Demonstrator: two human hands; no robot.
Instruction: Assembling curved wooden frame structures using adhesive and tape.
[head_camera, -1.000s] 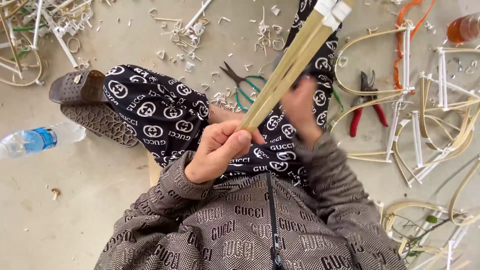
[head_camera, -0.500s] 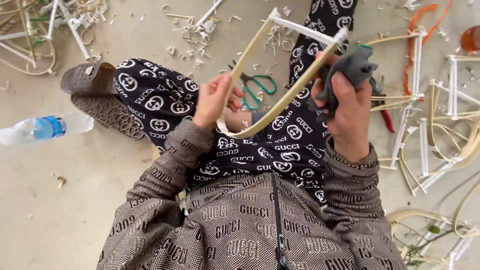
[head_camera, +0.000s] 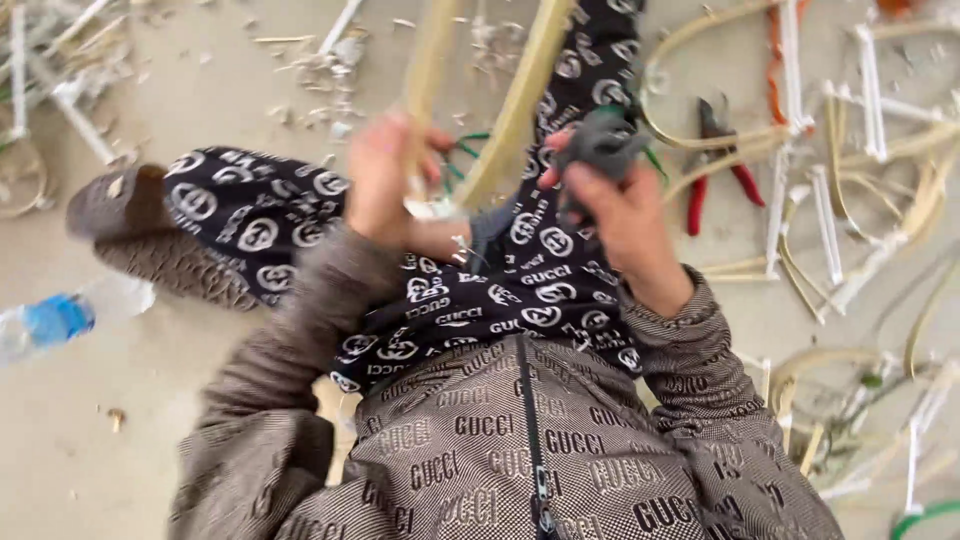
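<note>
Both hands (head_camera: 385, 180) (head_camera: 625, 215) grip bamboo strips (head_camera: 520, 100) over cluttered floor (head_camera: 200, 90).

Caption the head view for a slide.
Seated person's left hand grips bent bamboo strips; right hand holds a grey tool.

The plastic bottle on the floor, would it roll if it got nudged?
Probably: the plastic bottle lies on its side on the smooth floor, with nothing touching it. It looks clear and perhaps mostly empty, so likely light. Blur hides its exact fill.
</note>
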